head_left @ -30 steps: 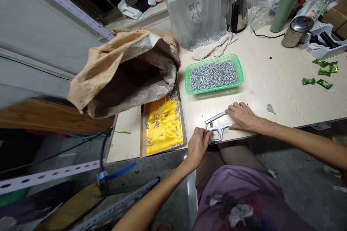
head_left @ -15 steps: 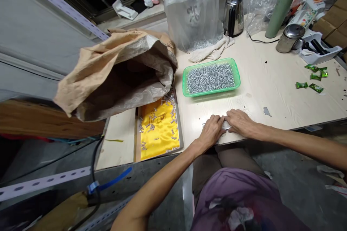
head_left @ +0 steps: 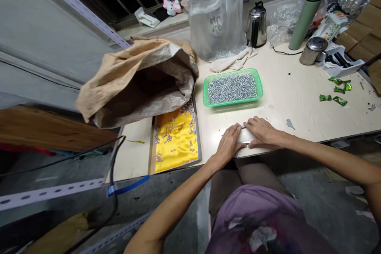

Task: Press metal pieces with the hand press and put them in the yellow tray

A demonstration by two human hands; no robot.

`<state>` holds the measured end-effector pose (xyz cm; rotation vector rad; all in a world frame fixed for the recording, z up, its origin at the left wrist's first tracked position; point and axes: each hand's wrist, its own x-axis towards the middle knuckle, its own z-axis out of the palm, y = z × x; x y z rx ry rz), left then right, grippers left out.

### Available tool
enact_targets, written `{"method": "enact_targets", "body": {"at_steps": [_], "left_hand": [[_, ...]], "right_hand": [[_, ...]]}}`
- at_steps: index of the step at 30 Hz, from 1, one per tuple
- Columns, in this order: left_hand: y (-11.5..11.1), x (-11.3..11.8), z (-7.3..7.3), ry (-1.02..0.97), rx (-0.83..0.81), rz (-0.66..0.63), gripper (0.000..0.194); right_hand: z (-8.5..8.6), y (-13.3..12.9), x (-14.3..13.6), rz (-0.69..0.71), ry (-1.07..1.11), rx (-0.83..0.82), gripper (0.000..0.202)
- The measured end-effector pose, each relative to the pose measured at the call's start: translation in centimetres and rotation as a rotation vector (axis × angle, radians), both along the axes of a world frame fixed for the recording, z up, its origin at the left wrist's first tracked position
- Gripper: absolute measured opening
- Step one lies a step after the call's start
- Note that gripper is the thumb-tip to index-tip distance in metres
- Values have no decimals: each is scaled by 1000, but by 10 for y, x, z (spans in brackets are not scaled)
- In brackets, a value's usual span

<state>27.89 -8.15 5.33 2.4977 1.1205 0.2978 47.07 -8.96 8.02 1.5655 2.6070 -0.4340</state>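
A small metal hand press (head_left: 244,142) lies at the front edge of the pale table (head_left: 297,99), mostly covered by my hands. My left hand (head_left: 228,145) rests flat over its head end. My right hand (head_left: 262,131) presses on its handles from the right. Just behind them stands a green plastic tray (head_left: 232,103) heaped with small silver metal pieces. To the left a yellow cloth-lined tray (head_left: 177,139) holds several scattered silver pieces.
A big brown paper sack (head_left: 133,75) gapes open at the left. A clear plastic bag (head_left: 217,12), a steel kettle (head_left: 256,25), a green flask (head_left: 306,12), a steel cup (head_left: 311,50) and green sweets (head_left: 333,92) crowd the back and right.
My left hand has moved from pinching at the press's head to lying flat on top of it, next to my right hand. The press's handles have come down, hidden under both hands.
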Motion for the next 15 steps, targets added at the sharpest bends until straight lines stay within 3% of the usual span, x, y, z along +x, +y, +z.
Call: {"method": "enact_targets", "body": {"at_steps": [2, 4, 8, 11, 15], "left_hand": [[-3, -17, 5, -66, -13, 130, 38], [-9, -34, 12, -26, -80, 299, 26], [-21, -49, 21, 174, -296, 503, 26], [-21, -40, 24, 207, -454, 553, 26], [-7, -26, 31, 321, -592, 513, 18]], "right_hand": [[0, 2, 7, 13, 66, -19, 73], [0, 1, 12, -10, 121, -16, 56], [-4, -3, 9, -41, 115, 42, 31], [-10, -4, 0, -25, 60, 104, 28], [-16, -1, -6, -32, -50, 178, 22]]}}
